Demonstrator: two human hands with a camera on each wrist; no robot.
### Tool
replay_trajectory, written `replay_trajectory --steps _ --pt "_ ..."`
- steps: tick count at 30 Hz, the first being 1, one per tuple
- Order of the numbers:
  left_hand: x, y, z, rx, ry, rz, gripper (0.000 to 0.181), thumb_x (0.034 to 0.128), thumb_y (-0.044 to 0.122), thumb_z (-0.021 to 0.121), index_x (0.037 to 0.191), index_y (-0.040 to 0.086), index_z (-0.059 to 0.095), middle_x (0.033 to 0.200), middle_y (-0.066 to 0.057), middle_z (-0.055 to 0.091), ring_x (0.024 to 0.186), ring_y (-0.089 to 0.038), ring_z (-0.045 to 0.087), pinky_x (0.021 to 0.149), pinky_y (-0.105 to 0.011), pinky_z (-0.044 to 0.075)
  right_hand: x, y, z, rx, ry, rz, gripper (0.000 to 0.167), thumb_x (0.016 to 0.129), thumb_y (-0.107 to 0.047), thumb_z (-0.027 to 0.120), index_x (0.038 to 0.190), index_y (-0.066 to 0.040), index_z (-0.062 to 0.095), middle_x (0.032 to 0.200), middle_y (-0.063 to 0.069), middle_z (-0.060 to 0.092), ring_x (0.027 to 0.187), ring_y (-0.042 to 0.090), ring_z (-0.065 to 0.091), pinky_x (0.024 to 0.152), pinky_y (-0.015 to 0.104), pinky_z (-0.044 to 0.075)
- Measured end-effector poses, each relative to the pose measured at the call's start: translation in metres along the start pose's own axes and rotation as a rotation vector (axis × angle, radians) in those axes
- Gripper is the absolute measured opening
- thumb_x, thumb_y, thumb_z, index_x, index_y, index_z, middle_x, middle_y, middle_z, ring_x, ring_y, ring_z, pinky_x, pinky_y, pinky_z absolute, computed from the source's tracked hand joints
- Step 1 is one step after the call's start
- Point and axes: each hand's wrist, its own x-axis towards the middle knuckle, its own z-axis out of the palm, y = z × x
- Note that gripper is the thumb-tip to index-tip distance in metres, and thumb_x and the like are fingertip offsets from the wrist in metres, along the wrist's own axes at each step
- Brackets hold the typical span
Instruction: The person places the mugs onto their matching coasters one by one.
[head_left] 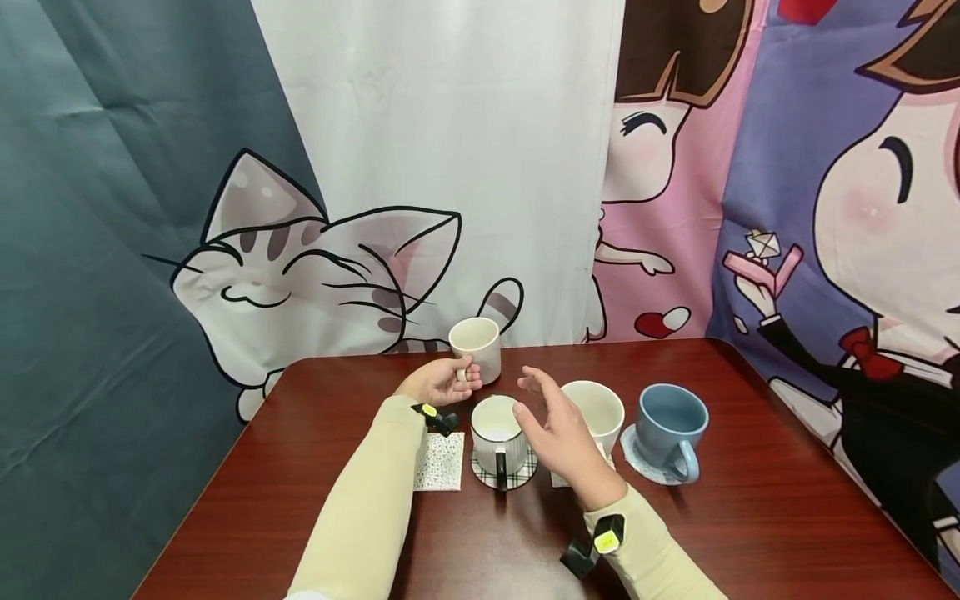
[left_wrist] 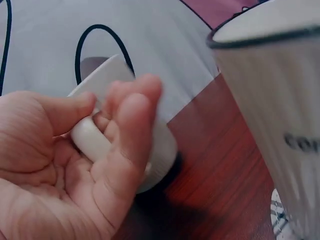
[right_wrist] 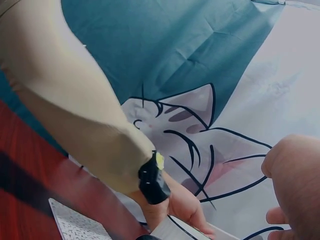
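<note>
At the far edge of the table, my left hand (head_left: 442, 382) holds a plain white mug (head_left: 487, 354) by its handle (left_wrist: 90, 137), thumb against it. Whether this mug's base touches the table, I cannot tell. My right hand (head_left: 558, 433) hovers with loosely bent fingers, apart from anything, between two other mugs. To its left, a ribbed white mug (head_left: 487, 452) with a dark rim and black handle stands on a round checked coaster (head_left: 522, 477). Partly behind that hand is a wider white mug (head_left: 609, 408) on a coaster (head_left: 558, 481) that is mostly hidden.
On the right, a blue mug (head_left: 667, 429) stands on a round pale-blue coaster (head_left: 637, 458). A square speckled coaster (head_left: 442, 462) lies beside my left forearm. Behind the reddish-brown table (head_left: 480, 550) hangs a cloth (head_left: 480, 150) printed with cartoon figures.
</note>
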Motion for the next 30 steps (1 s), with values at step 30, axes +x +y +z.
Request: replay_trajectory --steps 30 --pt "-0.123 0.014 0.016 0.053 0.037 0.153 0.045 0.112 0.027 0.032 0.082 0.009 0.061 0.071 -0.001 0.065 0.059 -0.01 0.07 0.05 -0.019 0.052 -0.04 -0.019 0.071 -0.374 -0.118 -0.61 0.047 0.087 -0.016 0.071 0.13 0.0 0.062 0.129 0.013 0.064 0.126 0.029 0.06 0.103 0.044 0.049"
